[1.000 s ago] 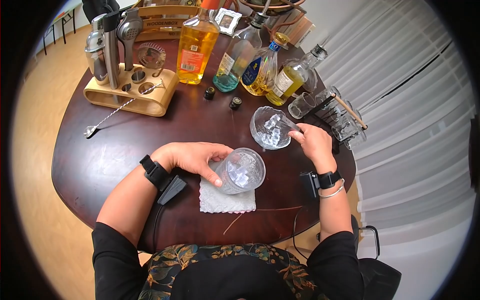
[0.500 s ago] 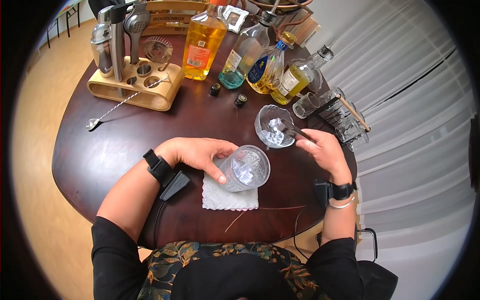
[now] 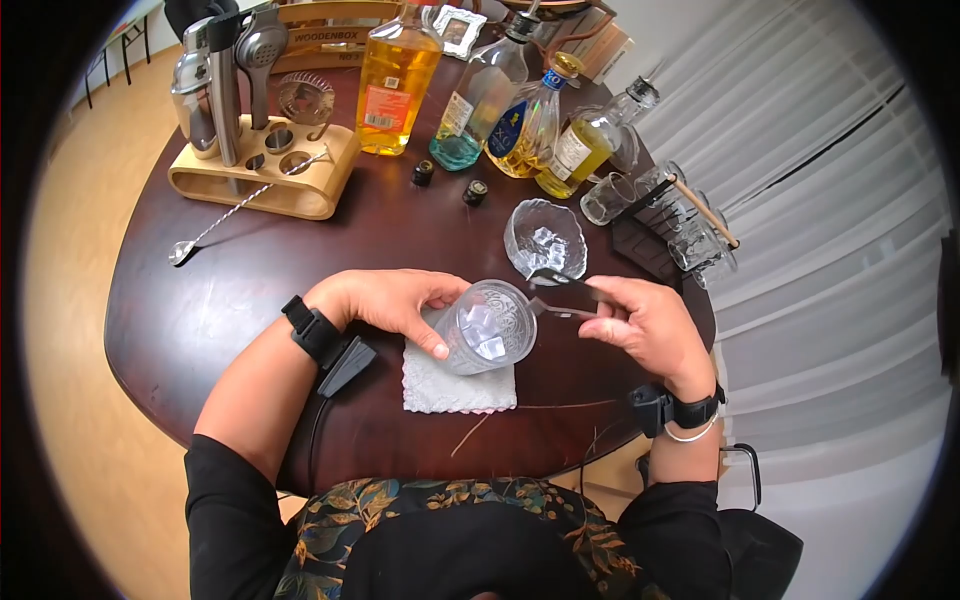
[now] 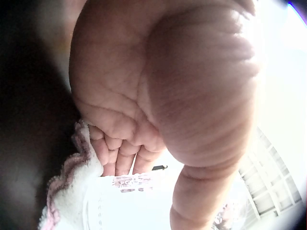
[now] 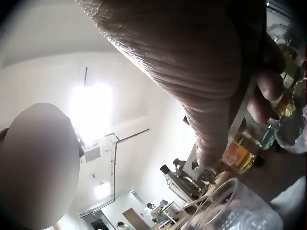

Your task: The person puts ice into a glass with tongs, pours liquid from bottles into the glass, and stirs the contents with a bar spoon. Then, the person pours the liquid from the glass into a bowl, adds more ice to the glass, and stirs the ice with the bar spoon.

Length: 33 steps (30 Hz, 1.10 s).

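In the head view my left hand grips a clear patterned glass, tilted over a white cloth and with ice cubes inside. My right hand holds metal tongs, their arms spread beside the glass's right rim; I cannot tell whether any ice is between them. Just beyond the tongs stands a glass bowl with a few ice cubes. The left wrist view shows the palm against the glass; the right wrist view shows the hand above the glass rim.
Several bottles stand at the back, two dark caps in front of them. A wooden stand with bar tools and a twisted spoon is at the back left. A rack of glasses stands on the right.
My right hand has brought the tongs from the bowl towards the glass, and their arms have come apart. My left hand keeps its grip on the tilted glass.
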Tool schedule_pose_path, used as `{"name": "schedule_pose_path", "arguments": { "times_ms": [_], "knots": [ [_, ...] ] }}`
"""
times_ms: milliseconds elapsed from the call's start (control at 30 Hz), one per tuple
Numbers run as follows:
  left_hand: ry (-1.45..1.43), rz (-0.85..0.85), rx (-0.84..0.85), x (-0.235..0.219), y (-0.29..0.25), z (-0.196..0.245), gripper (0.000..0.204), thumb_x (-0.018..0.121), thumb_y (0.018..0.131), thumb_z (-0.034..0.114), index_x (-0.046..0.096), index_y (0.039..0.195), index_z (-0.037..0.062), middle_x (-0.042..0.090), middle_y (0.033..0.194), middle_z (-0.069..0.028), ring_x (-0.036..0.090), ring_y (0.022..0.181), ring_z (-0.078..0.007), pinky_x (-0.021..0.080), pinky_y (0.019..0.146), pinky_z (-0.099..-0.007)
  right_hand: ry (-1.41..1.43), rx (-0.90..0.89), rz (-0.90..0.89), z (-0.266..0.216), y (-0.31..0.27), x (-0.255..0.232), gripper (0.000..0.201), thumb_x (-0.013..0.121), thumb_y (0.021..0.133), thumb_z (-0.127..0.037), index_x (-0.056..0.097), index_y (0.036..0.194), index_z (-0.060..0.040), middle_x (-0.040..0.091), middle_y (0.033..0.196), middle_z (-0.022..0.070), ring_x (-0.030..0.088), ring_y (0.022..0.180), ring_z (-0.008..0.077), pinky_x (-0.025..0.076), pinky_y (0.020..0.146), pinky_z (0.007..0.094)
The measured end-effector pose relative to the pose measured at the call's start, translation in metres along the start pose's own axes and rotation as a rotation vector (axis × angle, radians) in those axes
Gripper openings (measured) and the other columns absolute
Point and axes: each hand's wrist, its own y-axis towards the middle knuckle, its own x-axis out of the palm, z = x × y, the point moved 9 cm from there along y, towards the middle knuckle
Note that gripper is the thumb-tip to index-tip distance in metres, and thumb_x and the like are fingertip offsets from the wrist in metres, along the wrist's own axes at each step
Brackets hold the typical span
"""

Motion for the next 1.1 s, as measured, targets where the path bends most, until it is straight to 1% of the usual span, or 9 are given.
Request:
{"name": "schedule_pose_path", "arguments": {
  "times_ms": [133,267,300,400,433,633,733,1033,1100],
  "knots": [
    [-0.050,-0.022,0.001,0.004,-0.001,0.010,0.085,0.086,0.067,0.029,0.045,0.137,0.0041,0.057,0.129,-0.0079,0.046,0.125,-0.0203,0.029,0.110,-0.0370,-0.070,0.113,0.115,0.040,0.011,-0.023,0.045,0.076,0.076,-0.034,0.066,0.110,-0.0077,0.061,0.069,0.0072,0.059,0.063,0.0201,0.046,0.061,0.0313],
    [-0.049,-0.005,0.000,0.002,-0.001,0.005,0.084,0.086,0.067,0.026,0.045,0.137,0.0041,0.057,0.129,-0.0072,0.046,0.125,-0.0195,0.028,0.110,-0.0365,-0.398,0.244,0.096,0.057,0.022,-0.027,0.036,0.071,0.078,-0.040,0.068,0.103,-0.0133,0.064,0.074,0.0101,0.062,0.073,0.0297,0.047,0.067,0.0377],
    [-0.058,-0.006,0.002,0.002,-0.001,0.005,0.083,0.086,0.068,0.026,0.045,0.137,0.0042,0.056,0.130,-0.0070,0.046,0.125,-0.0194,0.028,0.110,-0.0365,-0.454,0.202,0.106,0.063,0.025,-0.022,0.035,0.070,0.078,-0.040,0.069,0.100,-0.0136,0.066,0.078,0.0116,0.063,0.080,0.0317,0.048,0.070,0.0403],
    [-0.069,-0.004,-0.005,0.002,-0.001,0.004,0.083,0.086,0.068,0.026,0.044,0.137,0.0043,0.056,0.130,-0.0068,0.046,0.125,-0.0193,0.027,0.110,-0.0365,-0.521,0.161,0.002,0.064,0.038,-0.008,0.036,0.070,0.078,-0.041,0.069,0.099,-0.0117,0.065,0.079,0.0138,0.062,0.080,0.0335,0.047,0.069,0.0420],
    [-0.073,-0.006,-0.002,0.003,-0.001,0.004,0.084,0.086,0.068,0.025,0.044,0.137,0.0043,0.056,0.130,-0.0069,0.045,0.125,-0.0192,0.027,0.110,-0.0365,-0.522,0.072,0.023,0.060,0.042,-0.005,0.035,0.069,0.078,-0.041,0.070,0.097,-0.0119,0.065,0.078,0.0136,0.062,0.080,0.0333,0.047,0.069,0.0423],
    [-0.075,-0.007,-0.015,0.002,-0.001,0.004,0.085,0.086,0.067,0.026,0.044,0.137,0.0042,0.056,0.131,-0.0071,0.045,0.126,-0.0193,0.027,0.110,-0.0363,-0.591,0.120,-0.140,0.074,0.066,0.020,0.039,0.071,0.076,-0.044,0.070,0.098,-0.0112,0.067,0.081,0.0141,0.063,0.084,0.0335,0.048,0.072,0.0425],
    [-0.052,-0.003,-0.010,0.002,-0.001,0.004,0.085,0.086,0.068,0.026,0.044,0.137,0.0042,0.056,0.131,-0.0071,0.045,0.126,-0.0195,0.027,0.110,-0.0365,-0.634,0.087,-0.110,0.075,0.073,0.024,0.033,0.072,0.075,-0.041,0.071,0.085,-0.0101,0.067,0.080,0.0124,0.065,0.082,0.0316,0.049,0.070,0.0422],
    [-0.056,-0.009,0.015,0.002,0.000,0.005,0.083,0.086,0.068,0.027,0.045,0.137,0.0045,0.056,0.130,-0.0075,0.046,0.125,-0.0196,0.028,0.110,-0.0368,-0.635,0.046,-0.048,0.077,0.075,0.027,0.034,0.072,0.075,-0.042,0.070,0.086,-0.0095,0.067,0.078,0.0130,0.065,0.082,0.0312,0.049,0.070,0.0428],
    [-0.063,-0.013,0.008,0.003,-0.001,0.006,0.083,0.086,0.068,0.027,0.045,0.137,0.0045,0.056,0.130,-0.0075,0.046,0.125,-0.0195,0.028,0.110,-0.0369,-0.620,0.076,-0.104,0.076,0.076,0.030,0.040,0.070,0.077,-0.043,0.070,0.096,-0.0083,0.068,0.084,0.0149,0.064,0.086,0.0327,0.049,0.073,0.0429]
  ]
}}
